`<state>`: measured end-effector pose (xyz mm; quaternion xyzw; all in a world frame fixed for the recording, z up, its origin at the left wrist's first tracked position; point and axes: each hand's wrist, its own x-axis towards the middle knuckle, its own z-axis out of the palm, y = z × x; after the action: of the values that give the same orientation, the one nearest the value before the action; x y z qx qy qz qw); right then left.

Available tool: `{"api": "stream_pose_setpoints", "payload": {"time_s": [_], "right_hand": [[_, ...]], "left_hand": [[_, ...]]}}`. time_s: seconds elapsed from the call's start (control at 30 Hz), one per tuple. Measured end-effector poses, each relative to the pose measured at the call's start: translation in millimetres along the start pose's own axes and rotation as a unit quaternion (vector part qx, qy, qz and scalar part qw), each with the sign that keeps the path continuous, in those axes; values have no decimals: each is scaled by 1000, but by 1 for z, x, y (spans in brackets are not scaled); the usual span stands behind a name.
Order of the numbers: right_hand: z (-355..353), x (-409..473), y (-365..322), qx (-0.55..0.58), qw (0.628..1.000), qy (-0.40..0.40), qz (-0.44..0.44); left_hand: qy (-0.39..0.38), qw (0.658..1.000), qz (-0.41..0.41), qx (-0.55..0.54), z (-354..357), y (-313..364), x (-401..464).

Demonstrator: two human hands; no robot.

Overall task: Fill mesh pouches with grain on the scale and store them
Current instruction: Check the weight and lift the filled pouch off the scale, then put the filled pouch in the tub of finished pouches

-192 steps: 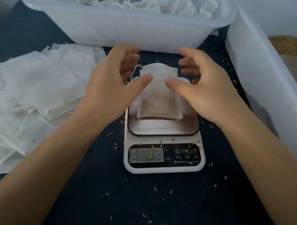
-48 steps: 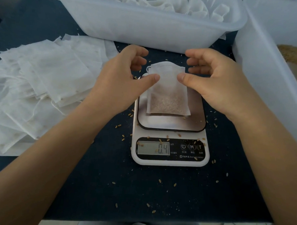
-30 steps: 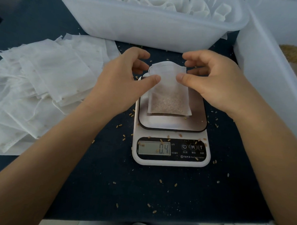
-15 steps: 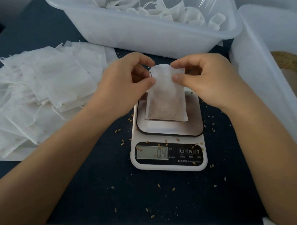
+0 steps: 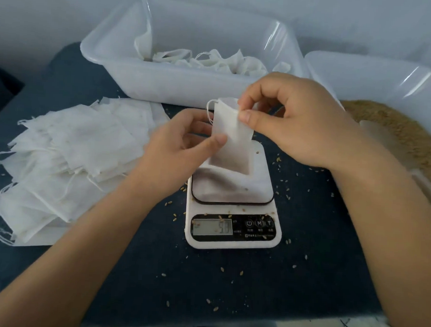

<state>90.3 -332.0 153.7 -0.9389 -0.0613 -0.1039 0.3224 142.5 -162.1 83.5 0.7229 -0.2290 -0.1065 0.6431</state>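
We see the right hand (image 5: 292, 122) pinching the mesh pouch (image 5: 231, 139) top corner, left hand (image 5: 180, 149) with thumb on its side, fingers curled behind; pouch upright over the scale (image 5: 232, 203) platform.

Scale (image 5: 233, 221) readout blurred, illegible

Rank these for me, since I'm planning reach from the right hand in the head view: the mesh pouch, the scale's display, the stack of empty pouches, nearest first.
From the right hand:
1. Mesh pouch, pinched at its top corner, just left of the hand.
2. Scale's display, below the hand, toward the person.
3. Stack of empty pouches, far across on the left.
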Motion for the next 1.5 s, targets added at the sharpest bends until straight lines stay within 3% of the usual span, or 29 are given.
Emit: {"api": "stream_pose_setpoints", "payload": {"time_s": [0.17, 0.23, 0.33, 0.43, 0.57, 0.67, 0.83, 1.0, 1.23, 1.3, 1.4, 1.5], "right_hand": [[-11, 4, -14, 11, 1000, -14, -5], [-16, 7, -18, 34, 999, -31, 13], [-23, 12, -22, 61, 997, -35, 16], [-30, 15, -23, 94, 995, -23, 21], [-31, 13, -16, 126, 992, 5, 27], [-26, 9, -11, 121, 992, 2, 34], [-20, 3, -8, 102, 993, -17, 48], [-16, 4, -5, 31, 997, -42, 65], [-36, 44, -15, -52, 996, -63, 35], [-49, 67, -24, -75, 993, -87, 25], [-64, 103, -35, -157, 974, -162, 0], [-67, 142, -39, -198, 966, -164, -17]], "left_hand": [[-70, 998, -6, -6, -6, 4, 4], [-98, 993, -13, -58, -7, 8, 7], [-87, 975, -27, -203, -6, 14, 11], [-53, 969, -21, -242, -8, 23, 14], [19, 985, 18, -170, -10, 36, 10], [29, 995, 33, -89, -11, 37, 6], [42, 993, 18, -113, -11, 40, -1], [50, 998, 13, -32, -15, 37, 3], [-22, 999, 12, 42, -27, 53, 34], [13, 994, 35, 105, -31, 64, 52], [46, 990, 56, 118, -39, 78, 80], [59, 987, 69, 131, -50, 87, 107]]}}
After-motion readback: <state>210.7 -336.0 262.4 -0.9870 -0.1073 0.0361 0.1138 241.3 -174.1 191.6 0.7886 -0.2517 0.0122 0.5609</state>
